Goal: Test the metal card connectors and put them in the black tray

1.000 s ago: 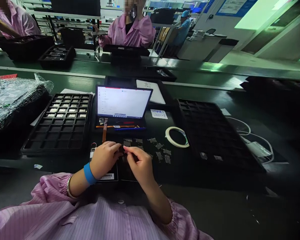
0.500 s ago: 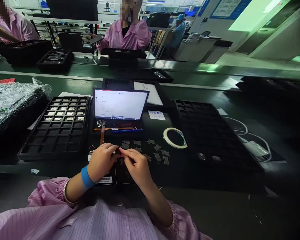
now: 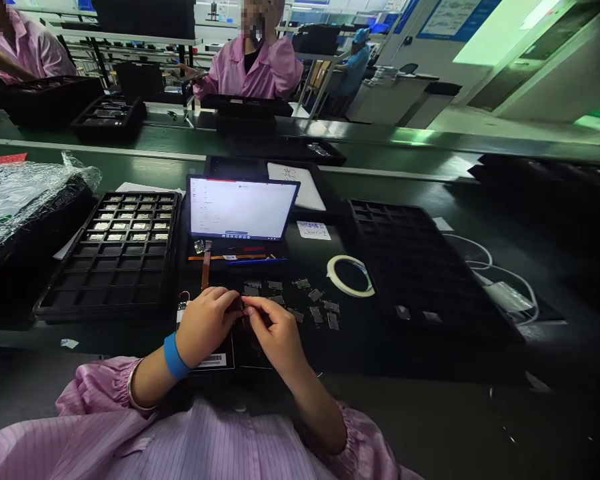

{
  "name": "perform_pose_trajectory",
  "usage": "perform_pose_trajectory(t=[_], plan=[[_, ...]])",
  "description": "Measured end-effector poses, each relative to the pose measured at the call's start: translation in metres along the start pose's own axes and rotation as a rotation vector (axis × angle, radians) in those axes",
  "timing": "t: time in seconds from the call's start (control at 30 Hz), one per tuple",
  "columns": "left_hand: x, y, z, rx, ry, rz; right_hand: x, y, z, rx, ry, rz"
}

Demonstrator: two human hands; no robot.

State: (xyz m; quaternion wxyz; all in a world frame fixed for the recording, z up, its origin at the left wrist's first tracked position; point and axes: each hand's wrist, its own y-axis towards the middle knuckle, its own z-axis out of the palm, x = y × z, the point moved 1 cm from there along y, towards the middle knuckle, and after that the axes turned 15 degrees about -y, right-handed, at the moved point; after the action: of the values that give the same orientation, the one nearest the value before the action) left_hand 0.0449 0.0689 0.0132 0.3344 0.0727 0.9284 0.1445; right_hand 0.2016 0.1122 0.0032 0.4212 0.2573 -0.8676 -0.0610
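Observation:
My left hand (image 3: 206,325), with a blue band at the wrist, and my right hand (image 3: 278,335) meet fingertip to fingertip over the mat. Between them they pinch a small dark part (image 3: 238,305), mostly covered by the fingers, so its kind cannot be made out. Just beyond the right fingers lie several thin, flat rectangular modules (image 3: 316,314), loosely spread. A brown flat flex cable (image 3: 207,267) runs from the lit screen (image 3: 240,210) down to the left hand. Under the hands is a dark panel with a barcode label (image 3: 213,361).
On the left, a black compartment tray (image 3: 107,280) holds several silvery parts in its far rows. Another dark tray (image 3: 425,267) lies right, past a tape roll (image 3: 350,276). A plastic-wrapped stack (image 3: 25,200) stands far left. Across the bench a person (image 3: 253,70) in pink sits.
My fingertips have shifted slightly while staying together on the small dark part. The view has moved a little; the modules and trays lie as before.

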Motion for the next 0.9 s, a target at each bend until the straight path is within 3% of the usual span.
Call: perform_pose_trajectory(t=[0.9], plan=[[-0.0003,-0.0005,-0.0002,0.008,-0.039,-0.001,-0.0005,-0.0012,0.0019,0.046,-0.011,0.039]])
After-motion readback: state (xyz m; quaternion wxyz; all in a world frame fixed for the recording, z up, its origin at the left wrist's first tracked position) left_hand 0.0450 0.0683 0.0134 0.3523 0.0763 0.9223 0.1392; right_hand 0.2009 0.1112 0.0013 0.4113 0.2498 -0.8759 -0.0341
